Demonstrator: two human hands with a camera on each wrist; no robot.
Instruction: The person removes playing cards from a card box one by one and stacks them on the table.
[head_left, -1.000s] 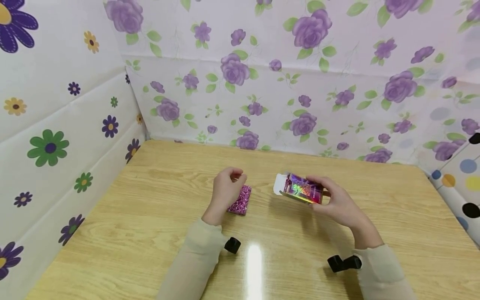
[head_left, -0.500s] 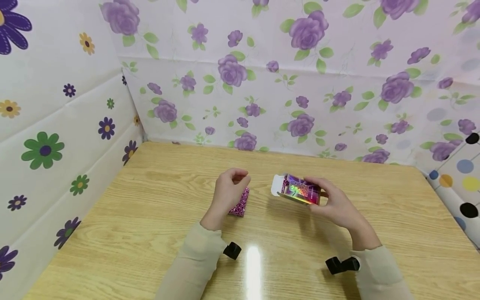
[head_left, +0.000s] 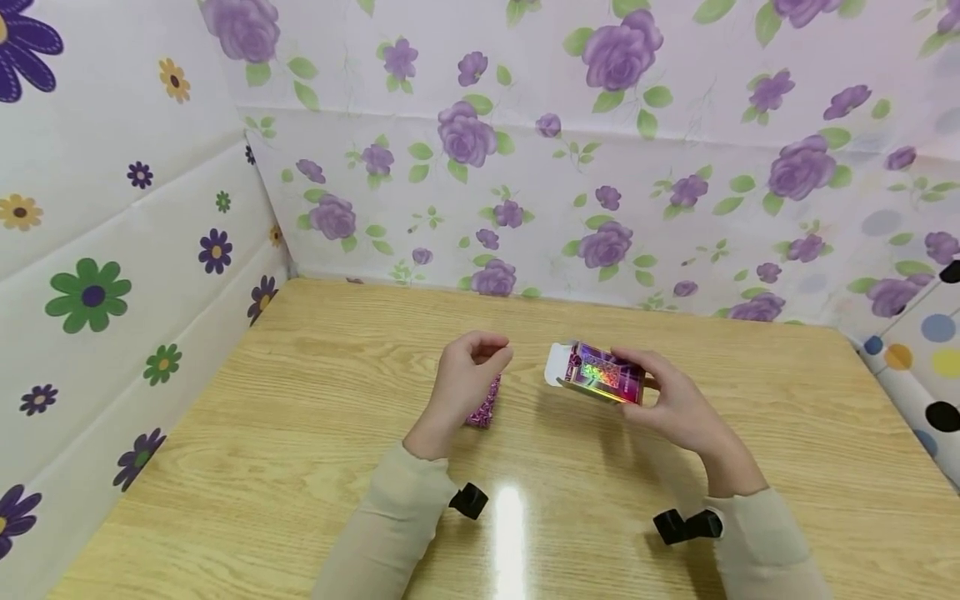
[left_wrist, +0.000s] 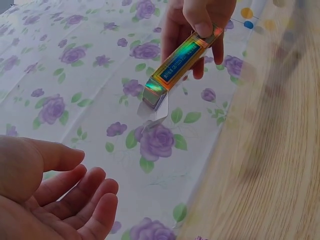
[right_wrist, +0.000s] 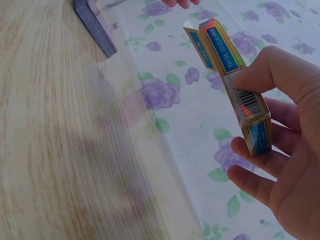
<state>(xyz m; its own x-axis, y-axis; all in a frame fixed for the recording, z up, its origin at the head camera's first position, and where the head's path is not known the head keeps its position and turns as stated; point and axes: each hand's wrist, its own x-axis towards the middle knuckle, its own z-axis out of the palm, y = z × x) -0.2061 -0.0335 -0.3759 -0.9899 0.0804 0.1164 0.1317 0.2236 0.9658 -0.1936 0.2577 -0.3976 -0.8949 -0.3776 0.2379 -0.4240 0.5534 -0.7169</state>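
Observation:
My right hand (head_left: 677, 408) holds a shiny purple card box (head_left: 611, 375) above the table, its white end flap unfolded toward the left. In the right wrist view, the thumb presses the barcode side of this box (right_wrist: 239, 95), and fingers support it from behind. My left hand (head_left: 468, 379) hovers left of the box, with fingers loosely curved and nothing between them, as the left wrist view of that hand (left_wrist: 65, 195) confirms. Partly hidden beneath it, a pink-patterned deck of cards (head_left: 483, 410) lies on the table; the edge of the deck (right_wrist: 95, 27) shows in the right wrist view.
The wooden table (head_left: 300, 417) ends at a back wall covered in purple-flowered cloth (head_left: 465, 208). Another flowered cloth (head_left: 90, 375) stands along the left side, and a dotted one (head_left: 915, 358) on the right. Black camera mounts sit at both wrists.
My left hand has shifted slightly right, toward the box, and covers more of the deck. The right hand and the box have stayed nearly still.

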